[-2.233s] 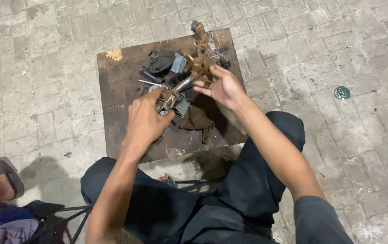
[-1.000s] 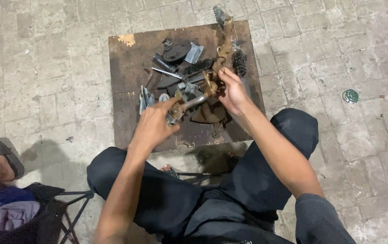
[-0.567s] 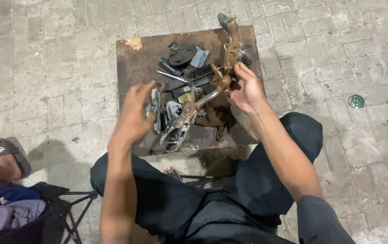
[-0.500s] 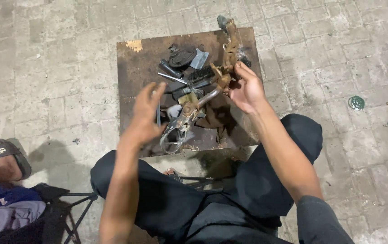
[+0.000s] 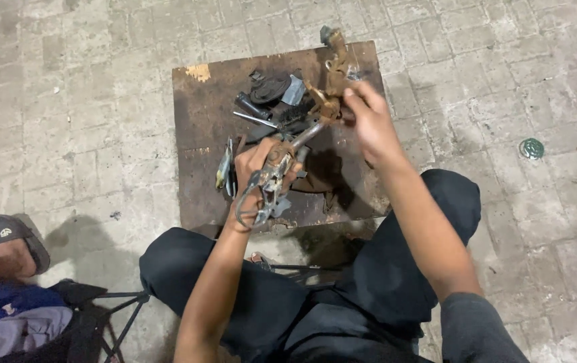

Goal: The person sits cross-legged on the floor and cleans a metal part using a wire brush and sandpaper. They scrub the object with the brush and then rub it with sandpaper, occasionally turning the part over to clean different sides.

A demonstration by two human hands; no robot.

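From the head view, one long rusty brown metal assembly (image 5: 302, 114) is up off the dark, stained wooden counter (image 5: 198, 181), slanting from its looped lower end to its knobbly top past the far edge. Two hands are on it: the left hand (image 5: 256, 176) grasps the lower part by the loop, the right hand (image 5: 367, 121) grips the upper joint. It looks corroded, with a bare steel rod mid-length. One black bristle brush (image 5: 293, 113) lies beneath, among small dark parts.
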